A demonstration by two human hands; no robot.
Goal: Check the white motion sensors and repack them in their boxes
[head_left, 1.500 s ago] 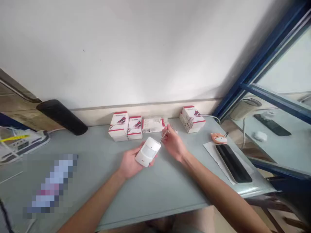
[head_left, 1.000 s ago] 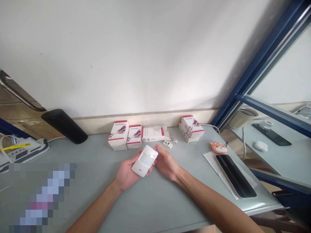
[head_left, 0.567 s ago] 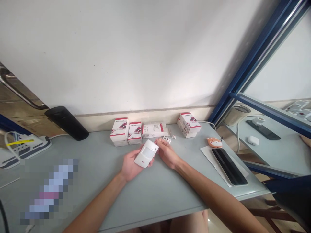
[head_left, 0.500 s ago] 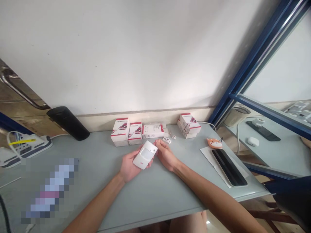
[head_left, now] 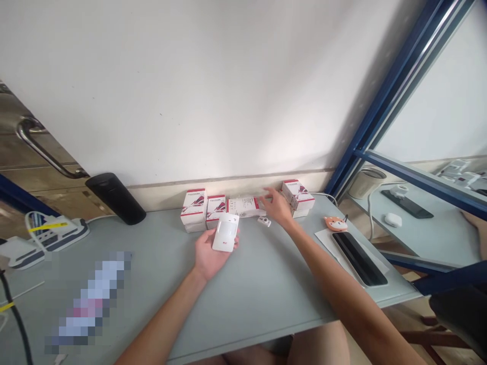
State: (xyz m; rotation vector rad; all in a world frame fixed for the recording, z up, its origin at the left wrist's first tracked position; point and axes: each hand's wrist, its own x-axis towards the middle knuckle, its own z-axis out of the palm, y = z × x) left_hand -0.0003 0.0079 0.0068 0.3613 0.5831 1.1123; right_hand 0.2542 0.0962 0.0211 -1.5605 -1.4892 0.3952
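Step in hand: probably a far-side reach by the right hand (head_left: 274, 205), sensor held steady meanwhile.
Next move: would seem to call for thumb and fingers to narrow onto something small by the lying carton (head_left: 242, 207); exact target unclear.
Motion sensor (head_left: 225, 234): above the middle of the grey table (head_left: 247, 294), near side of the cartons.
Sensor's pointing: window face up and toward the wearer; red-marked end near.
Sensor's long axis: near to far, far end leaning slightly right.
Left hand (head_left: 210, 257): closed around sensor, palm beneath, fingertips at its right edge.
Right hand's grip: fingers spread, nothing seen in it; palm side partly hidden.
White bracket (head_left: 264, 221): on table, just near side of right hand, apart from sensor.
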